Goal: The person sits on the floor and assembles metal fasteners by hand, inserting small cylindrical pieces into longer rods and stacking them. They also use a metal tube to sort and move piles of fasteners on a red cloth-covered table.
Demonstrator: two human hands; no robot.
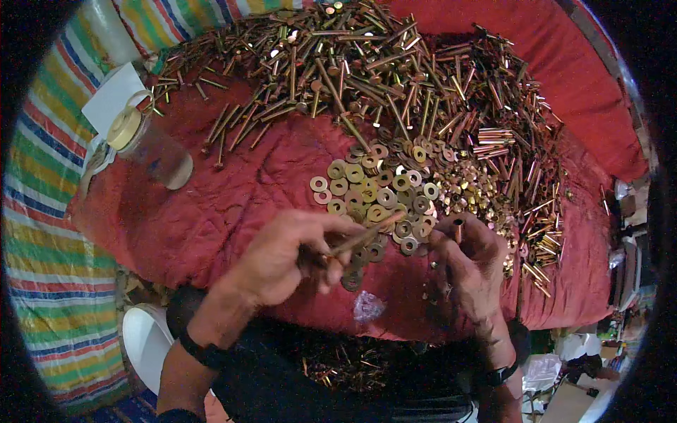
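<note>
The broadest open stretch of red cloth (pixel 190 233) lies left of centre in the frame, where a hand could sweep low between the jar (pixel 162 155) at upper left and the washers (pixel 374 190) in the middle. A heap of bolts (pixel 345 67) bars the top and runs down the right side. Nuts (pixel 469 185) fill the space between washers and heap. At lower centre a bare strip runs between the left hand (pixel 282 254) and the right hand (pixel 469 261), with crumpled plastic (pixel 368 307) in it. The held rod (pixel 367 234) juts over the washers, narrowing the gap towards the short tube (pixel 458 229) in the right hand.
</note>
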